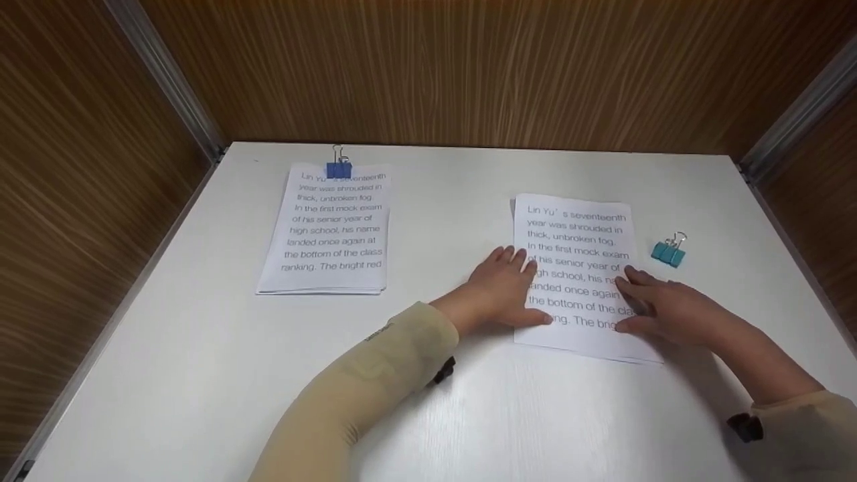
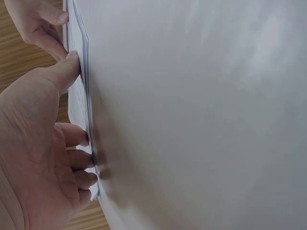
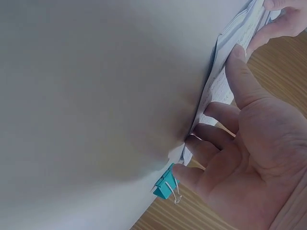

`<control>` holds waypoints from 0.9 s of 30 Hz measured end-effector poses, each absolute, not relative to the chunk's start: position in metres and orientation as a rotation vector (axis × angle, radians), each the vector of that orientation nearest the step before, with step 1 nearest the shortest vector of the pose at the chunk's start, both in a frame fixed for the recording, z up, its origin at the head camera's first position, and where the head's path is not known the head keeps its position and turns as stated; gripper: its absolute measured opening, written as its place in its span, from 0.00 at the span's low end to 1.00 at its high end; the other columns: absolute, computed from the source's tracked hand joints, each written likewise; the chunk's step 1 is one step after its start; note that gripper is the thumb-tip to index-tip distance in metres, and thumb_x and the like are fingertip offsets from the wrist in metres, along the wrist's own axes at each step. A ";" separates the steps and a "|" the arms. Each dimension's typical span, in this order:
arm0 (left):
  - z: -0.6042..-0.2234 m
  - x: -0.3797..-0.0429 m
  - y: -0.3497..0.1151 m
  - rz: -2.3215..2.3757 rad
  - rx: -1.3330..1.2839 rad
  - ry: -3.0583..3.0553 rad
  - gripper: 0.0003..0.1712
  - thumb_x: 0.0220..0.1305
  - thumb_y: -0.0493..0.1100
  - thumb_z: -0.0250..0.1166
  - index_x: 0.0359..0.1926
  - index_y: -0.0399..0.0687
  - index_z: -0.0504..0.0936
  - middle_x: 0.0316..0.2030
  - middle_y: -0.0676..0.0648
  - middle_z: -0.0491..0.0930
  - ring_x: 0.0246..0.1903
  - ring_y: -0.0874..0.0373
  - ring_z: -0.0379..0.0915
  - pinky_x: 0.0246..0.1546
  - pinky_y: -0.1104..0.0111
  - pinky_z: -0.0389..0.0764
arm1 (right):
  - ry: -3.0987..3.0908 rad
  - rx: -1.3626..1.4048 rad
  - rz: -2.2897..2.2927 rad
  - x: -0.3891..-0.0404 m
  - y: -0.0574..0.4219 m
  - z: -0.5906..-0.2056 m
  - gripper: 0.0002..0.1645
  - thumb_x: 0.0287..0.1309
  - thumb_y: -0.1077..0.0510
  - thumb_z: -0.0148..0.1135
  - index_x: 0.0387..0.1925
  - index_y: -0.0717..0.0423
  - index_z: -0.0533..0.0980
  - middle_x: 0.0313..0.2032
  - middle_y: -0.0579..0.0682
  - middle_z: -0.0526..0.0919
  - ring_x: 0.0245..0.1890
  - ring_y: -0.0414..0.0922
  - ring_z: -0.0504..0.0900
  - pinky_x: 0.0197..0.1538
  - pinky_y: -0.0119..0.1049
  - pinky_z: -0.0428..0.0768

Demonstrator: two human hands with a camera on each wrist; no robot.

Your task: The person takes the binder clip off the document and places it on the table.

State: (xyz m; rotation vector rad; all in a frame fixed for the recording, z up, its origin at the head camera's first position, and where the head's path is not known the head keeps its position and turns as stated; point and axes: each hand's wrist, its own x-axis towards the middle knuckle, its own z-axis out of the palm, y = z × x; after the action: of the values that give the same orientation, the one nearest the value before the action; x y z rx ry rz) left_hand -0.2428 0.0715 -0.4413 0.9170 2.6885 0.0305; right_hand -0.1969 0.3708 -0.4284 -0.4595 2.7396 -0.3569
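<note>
A stack of printed sheets (image 1: 576,227) lies on the white table, right of centre, its edges slightly uneven. At its left edge, my left hand (image 1: 502,288) touches the paper with the thumb over the top sheet. My right hand (image 1: 676,308) is at the opposite edge, its thumb also resting on the paper. Both wrist views show relaxed, slightly bent fingers along the sides of the stack. A teal binder clip (image 1: 668,252) lies just right of the stack, apart from it; in the right wrist view the clip (image 3: 165,183) appears near my fingers.
A second stack of printed sheets (image 1: 328,234) lies at the left, with a blue binder clip (image 1: 339,169) on its top edge. Wood-grain panels (image 1: 442,73) stand behind the table (image 1: 234,381) and at both sides.
</note>
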 end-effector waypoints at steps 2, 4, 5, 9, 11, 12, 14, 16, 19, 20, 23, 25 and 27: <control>-0.441 -0.243 0.072 0.023 0.922 2.695 0.62 0.67 0.81 0.53 0.85 0.45 0.53 0.84 0.40 0.50 0.83 0.45 0.41 0.82 0.58 0.41 | 2.741 -0.459 -0.365 -0.197 0.372 -0.428 0.59 0.59 0.34 0.75 0.78 0.64 0.63 0.79 0.72 0.56 0.72 0.79 0.60 0.66 0.72 0.69; -0.440 -0.242 0.072 0.015 0.935 2.704 0.61 0.67 0.81 0.53 0.85 0.45 0.54 0.83 0.39 0.51 0.83 0.46 0.42 0.81 0.58 0.41 | 2.743 -0.462 -0.376 -0.198 0.372 -0.428 0.59 0.59 0.34 0.75 0.78 0.64 0.63 0.78 0.72 0.56 0.73 0.78 0.60 0.67 0.71 0.69; -0.439 -0.242 0.072 0.014 0.941 2.709 0.61 0.67 0.81 0.53 0.85 0.45 0.54 0.83 0.39 0.51 0.83 0.46 0.42 0.81 0.58 0.42 | 2.744 -0.465 -0.381 -0.198 0.372 -0.427 0.59 0.59 0.35 0.76 0.78 0.65 0.63 0.78 0.72 0.56 0.73 0.78 0.60 0.67 0.71 0.69; -0.438 -0.242 0.070 0.034 0.955 2.718 0.60 0.68 0.80 0.52 0.85 0.45 0.54 0.83 0.39 0.51 0.83 0.46 0.42 0.81 0.58 0.42 | 2.751 -0.474 -0.372 -0.199 0.374 -0.427 0.60 0.59 0.33 0.75 0.78 0.65 0.63 0.78 0.73 0.57 0.73 0.77 0.60 0.68 0.70 0.69; -0.440 -0.242 0.069 0.060 0.948 2.715 0.60 0.68 0.80 0.52 0.85 0.45 0.53 0.84 0.39 0.50 0.83 0.45 0.41 0.82 0.58 0.41 | 2.759 -0.481 -0.360 -0.199 0.374 -0.429 0.60 0.59 0.33 0.75 0.78 0.64 0.64 0.78 0.73 0.57 0.73 0.78 0.61 0.68 0.71 0.68; -0.441 -0.241 0.068 0.071 0.946 2.715 0.60 0.69 0.80 0.52 0.85 0.45 0.53 0.84 0.39 0.49 0.83 0.45 0.41 0.82 0.58 0.41 | 2.761 -0.484 -0.355 -0.199 0.375 -0.430 0.60 0.59 0.32 0.75 0.78 0.64 0.64 0.78 0.73 0.57 0.72 0.78 0.61 0.68 0.72 0.67; -0.444 -0.240 0.066 0.101 0.947 2.719 0.60 0.69 0.80 0.52 0.85 0.44 0.53 0.83 0.39 0.49 0.83 0.44 0.41 0.82 0.57 0.40 | 2.766 -0.487 -0.352 -0.200 0.374 -0.432 0.59 0.59 0.33 0.75 0.78 0.64 0.65 0.78 0.72 0.58 0.72 0.78 0.61 0.68 0.73 0.66; -0.447 -0.239 0.062 0.115 0.941 2.720 0.60 0.70 0.80 0.51 0.85 0.44 0.52 0.84 0.38 0.49 0.83 0.43 0.40 0.82 0.57 0.39 | 2.768 -0.485 -0.362 -0.200 0.373 -0.434 0.58 0.59 0.34 0.76 0.78 0.63 0.65 0.78 0.72 0.58 0.72 0.78 0.62 0.68 0.74 0.65; -0.445 -0.236 0.052 0.137 0.934 2.736 0.58 0.72 0.78 0.51 0.85 0.43 0.52 0.83 0.37 0.49 0.83 0.44 0.39 0.82 0.57 0.38 | 2.766 -0.450 -0.391 -0.199 0.370 -0.433 0.58 0.58 0.35 0.77 0.79 0.61 0.64 0.79 0.70 0.58 0.73 0.77 0.61 0.68 0.73 0.66; -0.444 -0.234 0.048 0.144 0.929 2.742 0.58 0.73 0.78 0.50 0.85 0.43 0.52 0.83 0.38 0.48 0.83 0.44 0.39 0.82 0.57 0.38 | 2.771 -0.448 -0.398 -0.199 0.369 -0.432 0.59 0.58 0.34 0.77 0.80 0.60 0.64 0.79 0.70 0.57 0.73 0.77 0.61 0.68 0.73 0.66; -0.435 -0.231 0.032 0.168 0.929 2.762 0.56 0.74 0.76 0.51 0.85 0.42 0.52 0.83 0.37 0.49 0.83 0.44 0.39 0.82 0.57 0.37 | 2.804 -0.449 -0.431 -0.196 0.365 -0.425 0.60 0.59 0.35 0.77 0.80 0.60 0.62 0.79 0.70 0.57 0.74 0.75 0.60 0.71 0.72 0.62; -0.428 -0.229 0.017 0.176 0.930 2.773 0.56 0.74 0.76 0.51 0.85 0.42 0.51 0.83 0.37 0.49 0.83 0.44 0.39 0.82 0.56 0.36 | 2.841 -0.486 -0.431 -0.195 0.359 -0.420 0.58 0.60 0.37 0.77 0.80 0.61 0.62 0.78 0.71 0.58 0.75 0.74 0.60 0.72 0.73 0.59; -0.422 -0.227 -0.001 0.187 0.925 2.783 0.56 0.75 0.75 0.51 0.85 0.41 0.51 0.83 0.36 0.49 0.83 0.43 0.39 0.82 0.56 0.36 | 2.865 -0.520 -0.430 -0.195 0.348 -0.416 0.56 0.62 0.40 0.76 0.80 0.61 0.62 0.79 0.70 0.58 0.74 0.76 0.60 0.72 0.73 0.59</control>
State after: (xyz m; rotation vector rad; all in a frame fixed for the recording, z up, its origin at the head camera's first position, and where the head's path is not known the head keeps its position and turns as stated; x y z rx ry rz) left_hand -0.2270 -0.0015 -0.4225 0.9251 2.7830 0.1866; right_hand -0.1951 0.3478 -0.4163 -0.5195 2.8651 -0.4298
